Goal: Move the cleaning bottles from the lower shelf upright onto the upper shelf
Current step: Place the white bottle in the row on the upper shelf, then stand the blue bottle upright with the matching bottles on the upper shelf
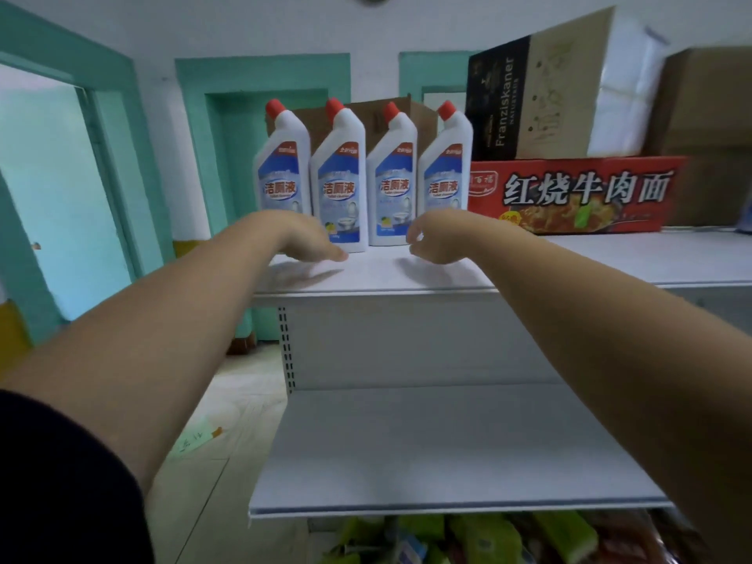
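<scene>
While left hand [303, 238] and right hand [437, 238] hang loosely curled, gripping nothing, four bottles [339, 185] stand upright just behind them on upper shelf [407, 276].

At frame centre four bottles [339, 185] stand side by side along the back of the upper shelf [447, 278], a red box [569, 193] just right of them. The shelf's front strip is open; so is the lower shelf [447, 441] below.
</scene>
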### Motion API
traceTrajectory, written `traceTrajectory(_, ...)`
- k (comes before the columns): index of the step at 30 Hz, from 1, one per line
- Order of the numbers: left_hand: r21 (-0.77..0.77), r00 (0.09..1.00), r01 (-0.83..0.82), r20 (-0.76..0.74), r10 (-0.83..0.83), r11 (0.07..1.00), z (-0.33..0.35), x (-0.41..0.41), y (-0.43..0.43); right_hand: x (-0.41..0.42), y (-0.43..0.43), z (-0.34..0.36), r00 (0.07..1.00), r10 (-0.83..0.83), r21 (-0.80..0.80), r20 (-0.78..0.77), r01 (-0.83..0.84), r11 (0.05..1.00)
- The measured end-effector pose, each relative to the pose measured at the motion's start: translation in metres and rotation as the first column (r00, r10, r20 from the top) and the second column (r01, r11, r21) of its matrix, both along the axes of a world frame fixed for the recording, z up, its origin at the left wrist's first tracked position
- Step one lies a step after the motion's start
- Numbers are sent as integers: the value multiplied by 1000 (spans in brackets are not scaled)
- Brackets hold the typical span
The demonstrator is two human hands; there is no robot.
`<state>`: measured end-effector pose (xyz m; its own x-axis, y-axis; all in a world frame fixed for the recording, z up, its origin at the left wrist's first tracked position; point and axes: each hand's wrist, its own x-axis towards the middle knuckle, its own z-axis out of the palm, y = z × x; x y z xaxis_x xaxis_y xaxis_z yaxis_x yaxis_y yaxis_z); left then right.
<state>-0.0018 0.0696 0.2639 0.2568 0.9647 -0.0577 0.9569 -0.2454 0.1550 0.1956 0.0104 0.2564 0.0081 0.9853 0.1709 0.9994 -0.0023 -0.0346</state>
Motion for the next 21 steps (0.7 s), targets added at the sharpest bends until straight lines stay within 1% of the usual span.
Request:
traceTrajectory(3, -1, 993, 107, -42, -107, 994, -4, 59, -25, 46, -37, -2, 998, -68, 24, 2, 68, 997)
traceTrajectory(6, 75, 978, 207, -46, -204, 975, -12, 123, -52, 100, -80, -5, 990, -124, 29, 64, 123, 992)
traceTrajectory(8, 131, 963, 268, -48, -263, 955, -18, 171, -72, 141, -112, -9, 980, -182, 30, 77, 181, 983)
traceTrajectory(12, 185, 913, 401, -8, -407, 897, -28, 267, -120, 225, -172, -22, 952, -301, 79, 55, 296, 952)
traceTrajectory(15, 238, 869, 479, 8, -495, 845, -36, 338, -160, 285, -221, -36, 915, -403, 68, 7, 402, 913)
traceTrajectory(18, 282, 817, 541, 48, -574, 793, -47, 413, -199, 346, -274, -49, 861, -508, 31, -6, 508, 861)
traceTrajectory(21, 257, 747, 627, 69, -662, 735, -59, 479, -236, 400, -320, -61, 795, -607, 5, -9, 607, 795)
